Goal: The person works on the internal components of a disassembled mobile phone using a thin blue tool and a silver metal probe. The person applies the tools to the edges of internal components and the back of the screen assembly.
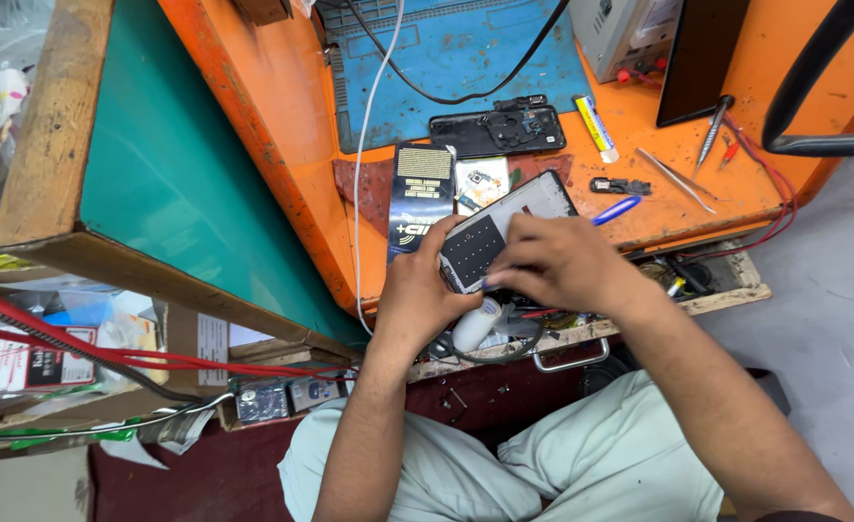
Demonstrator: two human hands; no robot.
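Note:
My left hand (417,290) grips the near end of an opened phone (533,203), a dark slab with a pale inner face and a dotted black patch. Over the middle of that phone lies my right hand (552,261), its fingers pressed on the surface; whether it holds a small tool I cannot tell. Both hands hover over the front edge of the orange workbench (659,208). A blue pen (618,209) pokes out just behind my right hand.
A second opened phone (497,130) lies on the blue mat (465,58). Nearby are a black card package (422,198), a glue tube (596,126), tweezers (676,179), a screwdriver (714,130) and red wires (770,193). A white cable (364,155) runs down the bench. A green-topped table (175,164) stands left.

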